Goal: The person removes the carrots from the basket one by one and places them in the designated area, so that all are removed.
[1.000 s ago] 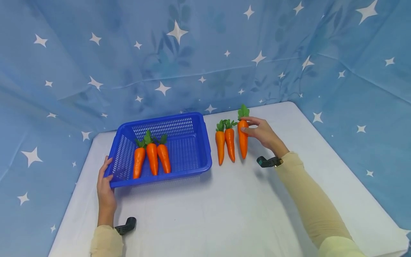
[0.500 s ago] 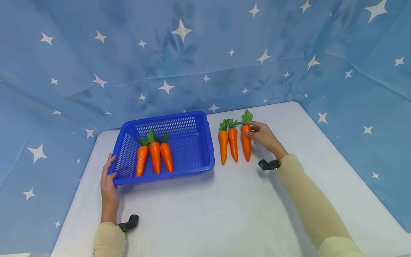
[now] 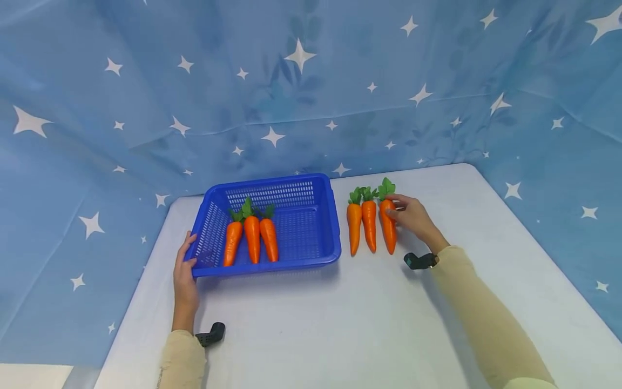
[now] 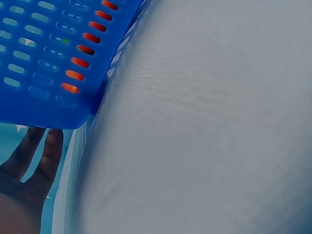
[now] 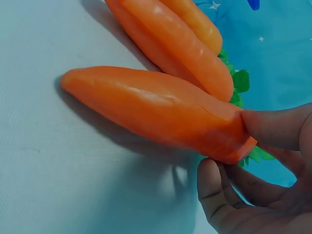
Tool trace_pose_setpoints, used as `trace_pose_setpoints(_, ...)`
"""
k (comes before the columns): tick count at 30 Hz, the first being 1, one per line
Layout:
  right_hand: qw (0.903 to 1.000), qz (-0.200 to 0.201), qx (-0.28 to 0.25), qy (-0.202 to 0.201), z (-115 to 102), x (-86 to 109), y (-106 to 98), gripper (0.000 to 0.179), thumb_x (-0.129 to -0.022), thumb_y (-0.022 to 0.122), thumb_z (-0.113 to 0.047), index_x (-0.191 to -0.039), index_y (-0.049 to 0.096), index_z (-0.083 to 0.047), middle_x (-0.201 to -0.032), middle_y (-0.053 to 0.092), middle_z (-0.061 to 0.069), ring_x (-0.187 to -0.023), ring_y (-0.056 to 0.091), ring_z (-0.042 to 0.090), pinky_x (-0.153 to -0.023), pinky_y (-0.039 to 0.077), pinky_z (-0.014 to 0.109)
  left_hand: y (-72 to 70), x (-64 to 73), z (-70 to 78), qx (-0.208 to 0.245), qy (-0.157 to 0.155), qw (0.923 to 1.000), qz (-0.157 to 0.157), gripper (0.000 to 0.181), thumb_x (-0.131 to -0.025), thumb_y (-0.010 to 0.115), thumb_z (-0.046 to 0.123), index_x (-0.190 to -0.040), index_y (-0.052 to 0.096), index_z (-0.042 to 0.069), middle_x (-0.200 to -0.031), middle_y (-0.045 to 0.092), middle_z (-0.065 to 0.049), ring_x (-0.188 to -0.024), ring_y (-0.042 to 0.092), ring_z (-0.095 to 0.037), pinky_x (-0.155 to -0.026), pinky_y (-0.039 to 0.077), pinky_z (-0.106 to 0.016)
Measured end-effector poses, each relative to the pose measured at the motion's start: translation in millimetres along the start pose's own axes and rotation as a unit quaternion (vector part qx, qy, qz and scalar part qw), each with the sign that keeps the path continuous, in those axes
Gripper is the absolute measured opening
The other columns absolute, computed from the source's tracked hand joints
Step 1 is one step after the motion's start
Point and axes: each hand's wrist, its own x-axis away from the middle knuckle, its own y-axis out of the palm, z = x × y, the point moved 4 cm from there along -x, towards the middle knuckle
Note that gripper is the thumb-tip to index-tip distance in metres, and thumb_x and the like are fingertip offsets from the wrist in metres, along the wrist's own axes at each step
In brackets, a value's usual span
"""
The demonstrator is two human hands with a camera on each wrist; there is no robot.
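Observation:
My right hand pinches the leafy top end of an orange carrot with thumb and fingers. In the right wrist view this carrot lies along the white surface, its tip pointing away from the hand. Left of it, two more carrots lie side by side, leaves toward the back. A blue plastic basket stands to the left with three carrots inside. My left hand holds the basket's left rim near its front corner. From the left wrist, its fingertips disappear behind the rim.
A white-covered table carries everything. A blue star-patterned curtain rises right behind it and also hangs along both sides. Each wrist wears a small black camera.
The right hand has brought its carrot leftward and slightly nearer, so it now lies close beside the other two. The left hand stays at the basket. The head view has shifted.

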Motion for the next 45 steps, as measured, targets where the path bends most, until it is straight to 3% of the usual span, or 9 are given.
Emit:
trace_pose_setpoints(6, 0.9998, -0.003, -0.018, -0.004, 1.6, -4.0, 7.4, 0.053, -0.108, 0.061, -0.014, -0.158, 0.051, -0.004, -0.156, 0.049, 0.029, -0.132, 0.057, 0.046, -0.104, 0.055, 0.053, -3.9, 1.7, 0.8, 0.002, 0.0, 0.9999, 0.012, 0.064, -0.103, 0.027, 0.015, -0.165, 0.043, 0.022, -0.174, 0.024, 0.017, -0.162, 0.016, -0.015, -0.13, 0.011, -0.043)
trace_pose_setpoints(14, 0.9996, 0.018, 0.019, 0.005, 6.4, -5.0, -0.5, 0.052, -0.107, 0.062, -0.017, -0.157, 0.053, -0.005, -0.155, 0.052, 0.027, -0.131, 0.057, 0.046, -0.102, 0.055, 0.054, 2.2, -1.5, -0.5, 0.014, -0.004, 0.9999, 0.001, 0.064, -0.103, 0.027, 0.015, -0.165, 0.043, 0.023, -0.175, 0.023, 0.017, -0.162, 0.017, -0.017, -0.13, 0.013, -0.045)
trace_pose_setpoints(22, 0.9999, 0.005, 0.011, 0.006, 5.5, -9.9, 4.2, 0.055, -0.108, 0.061, -0.017, -0.16, 0.048, -0.004, -0.157, 0.05, 0.029, -0.142, 0.049, 0.048, -0.114, 0.044, 0.06, 3.1, -1.7, -0.7, 0.013, -0.002, 0.9999, 0.002, 0.065, -0.103, 0.027, 0.014, -0.165, 0.044, 0.022, -0.175, 0.024, 0.017, -0.162, 0.016, -0.016, -0.13, 0.012, -0.044)
trace_pose_setpoints(29, 0.9998, 0.003, 0.015, 0.009, 8.9, -11.1, 6.3, 0.057, -0.109, 0.059, -0.022, -0.163, 0.045, -0.008, -0.158, 0.048, 0.029, -0.145, 0.045, 0.049, -0.116, 0.04, 0.063, 2.5, -1.6, -0.8, 0.023, -0.001, 0.9997, 0.001, 0.065, -0.102, 0.027, 0.013, -0.164, 0.045, 0.02, -0.174, 0.025, 0.017, -0.162, 0.016, -0.015, -0.13, 0.011, -0.042)
trace_pose_setpoints(36, 0.9994, 0.027, 0.021, 0.009, 7.1, -11.7, 1.4, 0.065, -0.11, 0.054, -0.03, -0.169, 0.034, -0.014, -0.168, 0.035, 0.028, -0.147, 0.042, 0.051, -0.115, 0.039, 0.066, 3.2, -1.5, -0.2, 0.023, -0.007, 0.9997, 0.001, 0.064, -0.103, 0.028, 0.014, -0.164, 0.045, 0.021, -0.174, 0.025, 0.017, -0.163, 0.016, -0.017, -0.13, 0.012, -0.046)
trace_pose_setpoints(41, 0.9986, 0.051, 0.012, 0.003, -3.8, -12.5, -5.9, 0.072, -0.111, 0.052, -0.034, -0.173, 0.02, -0.016, -0.171, 0.027, 0.026, -0.15, 0.038, 0.051, -0.115, 0.037, 0.068, 2.2, -1.7, 0.2, 0.02, -0.006, 0.9998, 0.003, 0.064, -0.103, 0.028, 0.013, -0.164, 0.045, 0.019, -0.175, 0.025, 0.015, -0.163, 0.016, -0.018, -0.13, 0.012, -0.046)
trace_pose_setpoints(45, 0.9966, 0.079, 0.0, -0.022, -17.8, -15.9, -17.5, 0.074, -0.111, 0.05, -0.038, -0.173, 0.018, -0.013, -0.175, 0.02, 0.021, -0.153, 0.035, 0.049, -0.118, 0.035, 0.065, 2.8, -1.5, -0.4, 0.017, -0.006, 0.9998, 0.001, 0.064, -0.103, 0.028, 0.013, -0.165, 0.043, 0.02, -0.174, 0.025, 0.017, -0.163, 0.016, -0.018, -0.13, 0.013, -0.049)
